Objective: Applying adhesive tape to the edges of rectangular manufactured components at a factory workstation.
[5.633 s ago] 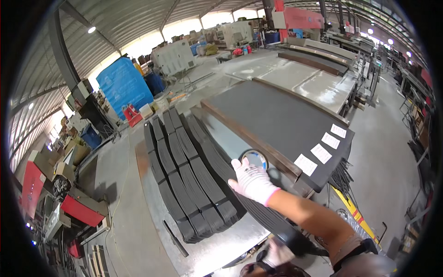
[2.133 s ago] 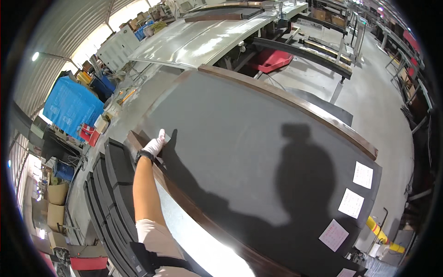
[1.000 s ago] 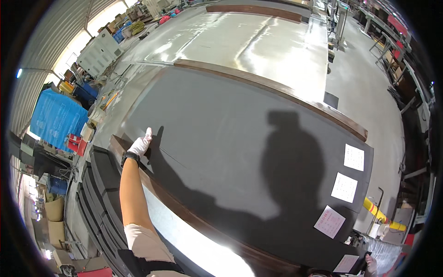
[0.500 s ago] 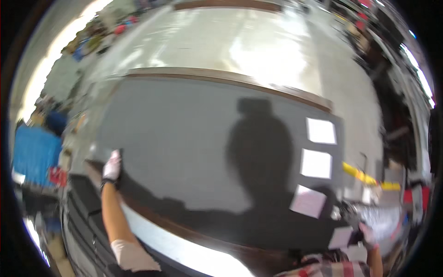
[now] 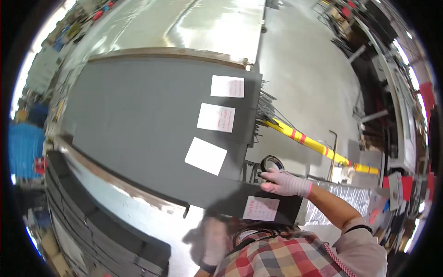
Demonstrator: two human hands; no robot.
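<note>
My right hand [image 5: 287, 183], in a pale striped glove, is closed at the right end of the dark grey panels [image 5: 134, 101]. Its fingertips meet the rim of a dark roll of tape [image 5: 272, 163], which appears held in them. Below that hand, a white printed paper [image 5: 261, 208] lies on the nearest panel. My left hand [image 5: 215, 241], also gloved, is low in front of my body, over the near edge; motion smears its fingers. More white papers [image 5: 216, 117] lie in a slanting row along the panels' right ends.
A yellow bar with red bands [image 5: 309, 141] runs along the right, beside thin grey rods [image 5: 266, 106]. Dark grey blocks [image 5: 115, 240] are stacked at lower left. A wooden rail [image 5: 120, 182] borders the panels' near side. Shiny film [image 5: 221, 27] covers a surface beyond.
My view has swung toward the right end. My left hand has left the panels' left edge and come in front of my body. My right hand has moved up beside the papers.
</note>
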